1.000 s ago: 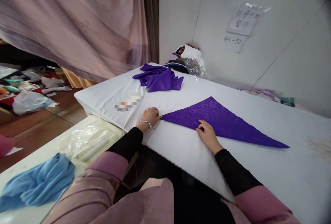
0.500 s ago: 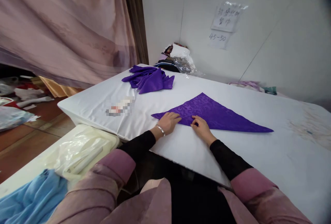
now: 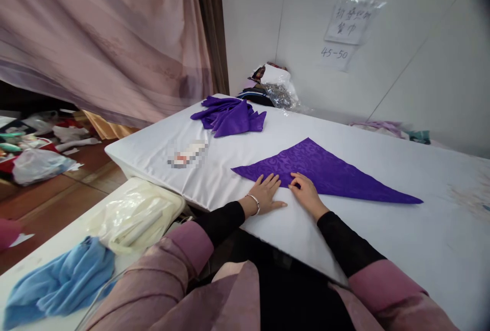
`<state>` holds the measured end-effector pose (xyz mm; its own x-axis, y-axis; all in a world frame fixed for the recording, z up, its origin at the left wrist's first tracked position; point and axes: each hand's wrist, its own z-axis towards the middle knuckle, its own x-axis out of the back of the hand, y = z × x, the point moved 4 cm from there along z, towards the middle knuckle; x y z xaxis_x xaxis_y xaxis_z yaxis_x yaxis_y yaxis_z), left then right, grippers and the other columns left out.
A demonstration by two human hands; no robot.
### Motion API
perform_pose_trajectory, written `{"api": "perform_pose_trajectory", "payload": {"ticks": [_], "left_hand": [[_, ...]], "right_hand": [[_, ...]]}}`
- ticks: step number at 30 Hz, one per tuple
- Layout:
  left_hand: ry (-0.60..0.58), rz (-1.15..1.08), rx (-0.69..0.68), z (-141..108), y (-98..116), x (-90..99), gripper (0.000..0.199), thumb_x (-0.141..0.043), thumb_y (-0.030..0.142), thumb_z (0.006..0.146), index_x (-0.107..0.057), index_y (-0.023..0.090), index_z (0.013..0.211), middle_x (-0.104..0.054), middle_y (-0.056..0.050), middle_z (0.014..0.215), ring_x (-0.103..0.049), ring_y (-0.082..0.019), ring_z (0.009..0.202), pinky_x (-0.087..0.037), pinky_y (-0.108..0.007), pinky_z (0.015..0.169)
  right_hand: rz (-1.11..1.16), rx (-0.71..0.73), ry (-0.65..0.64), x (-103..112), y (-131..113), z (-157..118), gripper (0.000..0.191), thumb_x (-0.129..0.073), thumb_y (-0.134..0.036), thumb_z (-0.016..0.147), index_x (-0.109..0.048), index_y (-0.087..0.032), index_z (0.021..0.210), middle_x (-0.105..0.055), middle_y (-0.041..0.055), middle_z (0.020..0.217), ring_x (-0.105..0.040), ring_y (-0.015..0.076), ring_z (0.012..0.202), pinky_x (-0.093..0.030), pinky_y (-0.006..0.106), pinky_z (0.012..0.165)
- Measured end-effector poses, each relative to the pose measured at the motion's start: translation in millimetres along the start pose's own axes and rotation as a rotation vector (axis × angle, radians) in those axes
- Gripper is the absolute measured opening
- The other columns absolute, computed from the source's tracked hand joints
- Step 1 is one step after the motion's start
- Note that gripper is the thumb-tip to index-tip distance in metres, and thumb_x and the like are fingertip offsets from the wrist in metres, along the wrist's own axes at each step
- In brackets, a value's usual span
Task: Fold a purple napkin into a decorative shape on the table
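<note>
Lighting: even, moderately bright, cool; source out of view. Shadows: soft on white table (image 3: 383, 249), deep beneath it. Glare: plastic bag (image 3: 133, 213), clear wrapping (image 3: 281, 95). Defects: mosaic patch, dark upper-right corner, wide-angle edge stretch.

From the person's head, the white table (image 3: 398, 239) is viewed forward and downward, with the left hand (image 3: 267, 194) and right hand (image 3: 305, 192) framed close, just below centre, and the wall (image 3: 252, 15) farther off.
</note>
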<state>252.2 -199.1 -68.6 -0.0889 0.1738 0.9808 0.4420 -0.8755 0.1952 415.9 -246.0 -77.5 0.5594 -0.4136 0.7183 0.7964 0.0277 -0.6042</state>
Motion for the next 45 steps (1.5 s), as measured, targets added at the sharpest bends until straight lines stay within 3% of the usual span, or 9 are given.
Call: {"api": "perform_pose_trajectory", "payload": {"ticks": [11,18,22,25,28,31,34,39,45], "left_hand": [[0.070,0.021,0.264,-42,-41,12.8,0.087,-0.029,0.072,0.080,-0.031,0.011,0.142,-0.024,-0.015,0.150,-0.017,-0.031,0.139,-0.013,-0.049,0.113],[0.072,-0.004,0.303,-61,-80,24.0,0.075,-0.036,0.064,0.083,-0.029,0.018,0.142,-0.024,-0.010,0.151,-0.017,-0.027,0.140,-0.013,-0.046,0.114],[0.071,-0.017,0.349,-69,-91,25.5,0.072,-0.038,0.060,0.084,-0.029,0.019,0.142,-0.024,-0.010,0.151,-0.018,-0.026,0.140,-0.012,-0.047,0.113],[0.081,-0.024,0.387,-70,-90,29.4,0.067,-0.039,0.058,0.085,-0.034,0.019,0.140,-0.028,-0.010,0.150,-0.021,-0.027,0.139,-0.014,-0.048,0.112],[0.111,0.008,0.445,-62,-84,40.3,0.059,-0.037,0.058,0.086,-0.049,0.018,0.128,-0.042,-0.011,0.142,-0.025,-0.029,0.136,-0.018,-0.051,0.110],[0.212,0.104,0.457,-42,-72,57.8,0.056,-0.037,0.060,0.085,-0.064,0.015,0.104,-0.053,-0.015,0.129,-0.032,-0.034,0.131,-0.023,-0.051,0.106],[0.286,0.068,0.387,-13,-51,66.6,0.049,-0.038,0.057,0.086,-0.065,0.016,0.091,-0.061,-0.014,0.108,-0.048,-0.031,0.113,-0.035,-0.045,0.096],[0.188,-0.142,0.357,26,-21,45.2,0.038,-0.045,0.055,0.084,-0.063,0.022,0.083,-0.063,-0.006,0.093,-0.058,-0.021,0.086,-0.044,-0.032,0.074],[0.134,-0.193,0.472,30,-27,27.2,0.028,-0.052,0.047,0.082,-0.062,0.022,0.078,-0.064,-0.004,0.089,-0.059,-0.018,0.078,-0.043,-0.029,0.066]], "right_hand": [[0.023,-0.002,0.018,1,-1,-2,0.009,-0.055,-0.025,0.074,-0.054,-0.022,0.066,-0.064,0.0089,0.117,-0.051,0.0265,0.118,-0.034,0.047,0.100],[0.024,0.005,0.023,1,-1,-2,0.009,-0.054,-0.026,0.074,-0.055,-0.022,0.066,-0.064,0.0091,0.116,-0.051,0.0266,0.117,-0.035,0.047,0.099],[0.018,0.005,0.019,1,0,-3,0.008,-0.055,-0.025,0.074,-0.055,-0.022,0.067,-0.063,0.0091,0.117,-0.050,0.0267,0.118,-0.034,0.048,0.100],[0.011,-0.003,0.015,1,-1,-2,0.007,-0.055,-0.024,0.074,-0.056,-0.022,0.068,-0.063,0.0096,0.117,-0.050,0.0264,0.118,-0.034,0.047,0.101],[0.010,-0.017,0.006,1,-3,-1,0.006,-0.056,-0.021,0.074,-0.057,-0.022,0.068,-0.063,0.0094,0.117,-0.051,0.0261,0.118,-0.034,0.046,0.101],[0.013,-0.033,0.000,1,-4,1,0.006,-0.057,-0.019,0.072,-0.057,-0.022,0.067,-0.063,0.0083,0.117,-0.051,0.0259,0.118,-0.034,0.046,0.101],[0.025,-0.039,-0.005,2,-4,2,0.007,-0.058,-0.018,0.072,-0.057,-0.022,0.066,-0.064,0.0085,0.116,-0.051,0.0260,0.119,-0.034,0.046,0.101],[0.032,-0.046,-0.007,3,-5,3,0.006,-0.059,-0.018,0.072,-0.058,-0.021,0.067,-0.063,0.0097,0.117,-0.050,0.0258,0.119,-0.034,0.044,0.100],[0.038,-0.055,-0.040,5,-7,6,0.006,-0.060,-0.015,0.070,-0.058,-0.019,0.066,-0.063,0.0120,0.117,-0.050,0.0265,0.119,-0.033,0.043,0.101]]}}
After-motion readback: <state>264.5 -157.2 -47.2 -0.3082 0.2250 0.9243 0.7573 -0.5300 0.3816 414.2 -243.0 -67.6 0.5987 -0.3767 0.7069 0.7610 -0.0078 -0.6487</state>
